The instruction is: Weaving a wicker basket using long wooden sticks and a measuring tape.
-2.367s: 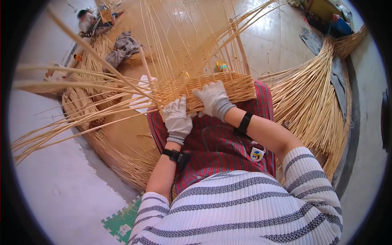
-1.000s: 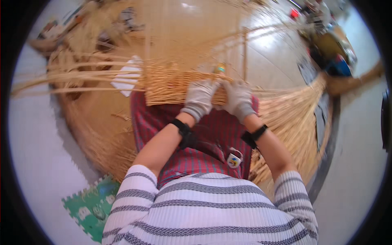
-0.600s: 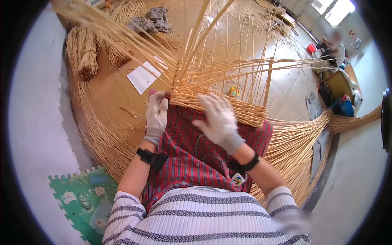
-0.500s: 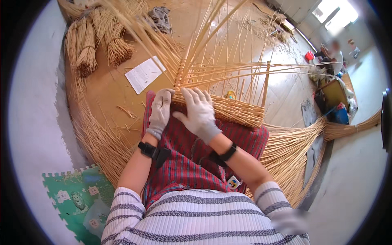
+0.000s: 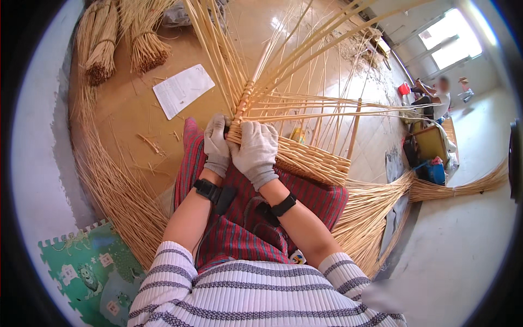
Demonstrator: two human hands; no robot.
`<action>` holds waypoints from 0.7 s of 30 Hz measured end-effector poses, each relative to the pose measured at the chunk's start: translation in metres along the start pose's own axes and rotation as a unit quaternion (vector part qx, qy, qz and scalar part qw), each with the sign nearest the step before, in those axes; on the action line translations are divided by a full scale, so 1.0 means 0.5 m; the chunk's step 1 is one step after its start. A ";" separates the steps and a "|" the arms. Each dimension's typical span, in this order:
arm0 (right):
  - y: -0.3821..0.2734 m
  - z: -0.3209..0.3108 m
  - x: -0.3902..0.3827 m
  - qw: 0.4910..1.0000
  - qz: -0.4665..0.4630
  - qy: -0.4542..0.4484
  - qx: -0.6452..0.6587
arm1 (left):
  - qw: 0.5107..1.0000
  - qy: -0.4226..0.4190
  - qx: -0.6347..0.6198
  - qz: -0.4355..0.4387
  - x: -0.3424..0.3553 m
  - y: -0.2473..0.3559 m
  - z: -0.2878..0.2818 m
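A partly woven wicker basket (image 5: 313, 161) rests on the red striped cloth (image 5: 321, 204) over my lap, with long pale rods fanning up and away from it. My left hand (image 5: 216, 143), in a whitish glove, is closed around the basket's near left corner. Right beside it, my right hand (image 5: 256, 148), gloved too, has its fingers curled over the woven rim at the same corner. The glove backs hide the fingertips and the strands under them. Just above the hands rises a tightly wrapped corner post (image 5: 243, 103).
Tied bundles of rods (image 5: 147, 49) lie at the far left, near a white paper sheet (image 5: 183, 91). Loose rods spread along the left (image 5: 117, 185) and right (image 5: 376, 210) sides. A green foam mat (image 5: 90, 272) lies lower left. Another person (image 5: 438, 98) sits at the far right.
My right hand has moved left toward my left hand, and its spread fingers have curled onto the basket corner. The whole view has shifted slightly.
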State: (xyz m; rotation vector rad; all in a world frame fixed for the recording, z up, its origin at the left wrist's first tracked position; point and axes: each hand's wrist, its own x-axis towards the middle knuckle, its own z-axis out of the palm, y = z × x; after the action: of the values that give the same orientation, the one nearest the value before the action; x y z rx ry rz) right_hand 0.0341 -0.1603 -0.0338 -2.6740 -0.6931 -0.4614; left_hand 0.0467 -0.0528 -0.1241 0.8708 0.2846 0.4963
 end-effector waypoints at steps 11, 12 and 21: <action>0.010 0.006 -0.005 0.999 -0.016 0.042 0.008 | 0.997 -0.007 0.064 0.033 -0.011 0.019 0.015; 0.017 -0.005 -0.008 0.999 0.002 0.010 0.045 | 0.995 -0.031 0.087 0.040 -0.013 0.033 0.014; 0.210 -0.179 -0.110 0.980 0.118 0.086 0.136 | 0.799 -0.371 0.466 0.085 -0.006 0.218 0.014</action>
State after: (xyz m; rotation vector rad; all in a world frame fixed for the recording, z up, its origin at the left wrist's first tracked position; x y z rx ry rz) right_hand 0.0225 -0.3048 -0.0009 -2.3845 -0.3539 -0.4886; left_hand 0.0148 0.0001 -0.0337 1.9966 -0.3297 0.1075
